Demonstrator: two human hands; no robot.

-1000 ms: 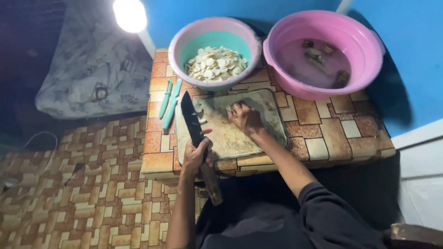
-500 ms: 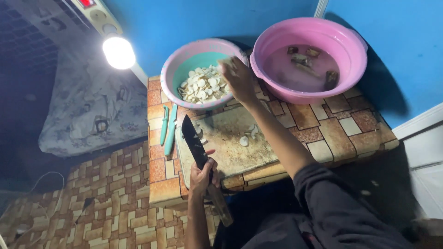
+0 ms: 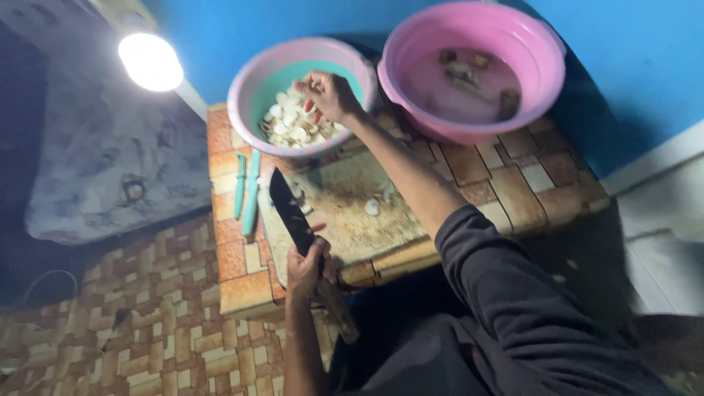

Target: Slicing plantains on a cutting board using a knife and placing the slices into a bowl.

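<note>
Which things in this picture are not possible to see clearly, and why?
Head view only:
- What the right hand grips over the bowl of white slices: its fingers hide it.
- The dark pieces in the pink basin: dim, blurred, kind unclear.
- The knife handle's middle: covered by the left hand.
- The lamp: glare hides its shape.

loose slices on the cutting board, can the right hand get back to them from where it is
Probably yes. The right hand is over the slice-filled bowl, just beyond the cutting board. The loose slices lie bare under its forearm. The left hand holds the cleaver to their left, clear of the path.
</note>
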